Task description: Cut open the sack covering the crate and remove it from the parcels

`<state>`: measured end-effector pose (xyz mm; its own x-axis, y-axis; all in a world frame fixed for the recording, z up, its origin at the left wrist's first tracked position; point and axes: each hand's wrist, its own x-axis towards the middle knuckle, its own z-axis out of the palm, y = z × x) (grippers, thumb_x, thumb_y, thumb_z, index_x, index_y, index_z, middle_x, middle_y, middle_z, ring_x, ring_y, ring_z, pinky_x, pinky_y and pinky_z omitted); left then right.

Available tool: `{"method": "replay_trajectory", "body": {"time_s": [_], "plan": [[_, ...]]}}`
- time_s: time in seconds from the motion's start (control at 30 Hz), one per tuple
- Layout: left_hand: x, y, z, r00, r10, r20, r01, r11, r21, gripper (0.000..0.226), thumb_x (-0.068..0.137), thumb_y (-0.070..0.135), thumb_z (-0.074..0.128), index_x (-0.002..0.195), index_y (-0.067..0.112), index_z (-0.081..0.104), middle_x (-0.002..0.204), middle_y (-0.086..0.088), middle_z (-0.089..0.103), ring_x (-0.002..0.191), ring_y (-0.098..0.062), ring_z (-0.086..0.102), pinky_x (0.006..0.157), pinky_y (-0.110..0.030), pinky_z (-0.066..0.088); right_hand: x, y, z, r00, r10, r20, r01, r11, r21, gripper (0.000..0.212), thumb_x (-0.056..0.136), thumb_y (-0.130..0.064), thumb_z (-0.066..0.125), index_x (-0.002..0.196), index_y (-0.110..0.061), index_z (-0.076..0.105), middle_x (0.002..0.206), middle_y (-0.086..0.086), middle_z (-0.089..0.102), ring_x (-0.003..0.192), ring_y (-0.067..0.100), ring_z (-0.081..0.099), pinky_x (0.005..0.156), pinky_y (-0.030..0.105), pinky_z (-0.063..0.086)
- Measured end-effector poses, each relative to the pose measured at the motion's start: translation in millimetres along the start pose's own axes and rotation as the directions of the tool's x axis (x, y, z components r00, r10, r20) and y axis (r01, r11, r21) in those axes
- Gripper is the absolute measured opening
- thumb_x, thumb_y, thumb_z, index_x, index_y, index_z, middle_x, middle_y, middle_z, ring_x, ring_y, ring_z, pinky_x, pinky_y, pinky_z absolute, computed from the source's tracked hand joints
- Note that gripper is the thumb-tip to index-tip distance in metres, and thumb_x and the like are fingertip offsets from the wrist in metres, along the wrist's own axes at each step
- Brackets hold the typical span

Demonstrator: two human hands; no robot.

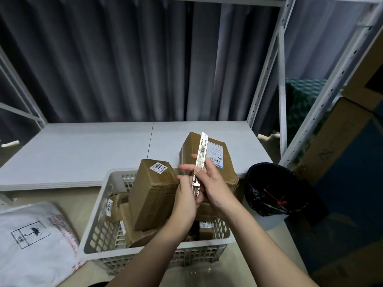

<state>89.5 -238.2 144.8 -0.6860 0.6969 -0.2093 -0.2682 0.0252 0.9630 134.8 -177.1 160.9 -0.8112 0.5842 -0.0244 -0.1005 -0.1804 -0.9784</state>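
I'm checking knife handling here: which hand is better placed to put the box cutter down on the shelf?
Probably the right hand: it wraps the silver box cutter along its handle, blade tip up, while the left hand only touches its lower end. The white shelf board lies just ahead.

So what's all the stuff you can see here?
knife: one, pale metal, blade out and pointing up, held above the crate
crate: one, white, on the floor by the shelf
parcels: several, brown, piled in the crate
sack: one, white, on the floor left of the crate
bin: one, black liner, right of the crate
shelf: one, white, behind the crate
curtain: grey, at the back
left hand: on the knife's lower end
right hand: grips the knife
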Motion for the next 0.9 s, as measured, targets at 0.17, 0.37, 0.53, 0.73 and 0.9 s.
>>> {"method": "replay_trajectory", "body": {"time_s": [0.17,0.37,0.53,0.73,0.9], "plan": [[0,2,-1,0.995,-0.100,0.001,0.100,0.994,-0.033,0.049,0.101,0.033,0.016,0.101,0.007,0.058,0.041,-0.002,0.028,0.024,-0.004,0.023,0.031,-0.010,0.018,-2,2,-5,0.995,0.030,0.100,-0.026,0.999,-0.036,0.032,0.102,-0.010,0.038,0.127,-0.030,0.039,0.121,0.000,0.067,0.090,0.066,0.051,0.035,0.015,0.038],[1,6,-6,0.988,-0.142,0.054,0.144,0.989,-0.027,0.052,0.099,0.041,0.014,0.072,0.015,0.049,0.038,0.001,0.030,0.027,-0.004,0.017,0.034,-0.009,0.015,-1,6,-10,0.984,0.008,0.180,-0.008,1.000,0.002,0.051,0.097,0.004,0.040,0.121,-0.041,0.039,0.127,-0.001,0.063,0.111,0.066,0.041,0.040,0.013,0.040],[5,12,-10,0.981,-0.151,0.125,0.164,0.981,-0.101,0.041,0.101,0.032,0.020,0.077,0.017,0.050,0.046,-0.004,0.037,0.025,-0.002,0.020,0.033,-0.006,0.015,-1,6,-7,0.994,-0.013,0.107,0.021,0.997,-0.077,0.030,0.098,-0.003,0.044,0.124,-0.018,0.045,0.130,0.009,0.060,0.047,0.003,0.050,0.042,0.012,0.038],[0,17,-17,0.921,-0.118,0.370,0.201,0.960,-0.193,0.028,0.095,-0.005,0.033,0.103,0.008,0.056,0.066,-0.001,0.055,0.044,-0.004,0.045,0.037,-0.013,0.024,6,12,-18,0.997,0.043,-0.059,-0.039,0.997,0.072,0.040,0.095,-0.006,0.051,0.134,-0.013,0.043,0.098,0.001,0.072,0.080,0.006,0.070,0.070,0.017,0.056],[-1,18,-27,0.935,-0.111,0.337,0.138,0.989,-0.058,0.019,0.098,0.005,0.045,0.104,0.008,0.062,0.086,0.000,0.075,0.068,-0.008,0.072,0.049,-0.011,0.049,8,9,-26,0.994,0.027,-0.109,-0.017,0.995,0.098,0.022,0.096,-0.004,0.050,0.117,-0.003,0.055,0.091,0.003,0.073,0.069,0.007,0.068,0.067,0.016,0.056]]}}
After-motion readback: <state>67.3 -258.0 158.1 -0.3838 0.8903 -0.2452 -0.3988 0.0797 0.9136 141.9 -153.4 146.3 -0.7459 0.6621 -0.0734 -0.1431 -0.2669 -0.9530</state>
